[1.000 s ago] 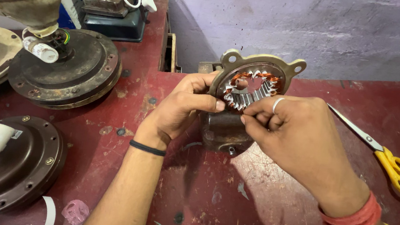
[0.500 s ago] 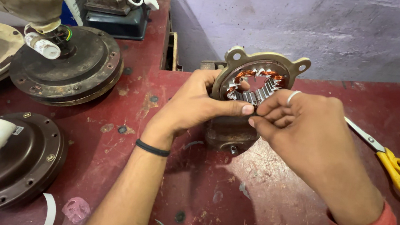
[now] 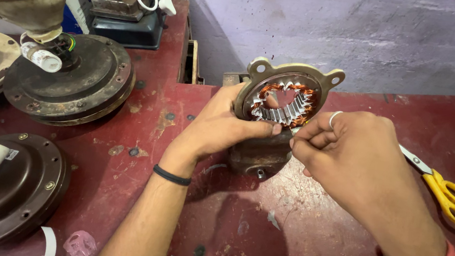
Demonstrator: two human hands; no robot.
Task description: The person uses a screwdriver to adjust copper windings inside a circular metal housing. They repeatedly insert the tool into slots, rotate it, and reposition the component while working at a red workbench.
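Head view, scissors [image 3: 451, 197] right, motor housings [image 3: 71, 77] left

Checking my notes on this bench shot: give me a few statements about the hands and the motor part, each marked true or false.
1. The left hand grips the stator housing at its left rim. True.
2. The right hand holds the yellow scissors. False: the scissors lie on the red table, and the fingers pinch at the copper windings.
3. A ring sits on a right-hand finger. True.
4. The housing lies flat. False: it stands tilted up towards the camera.
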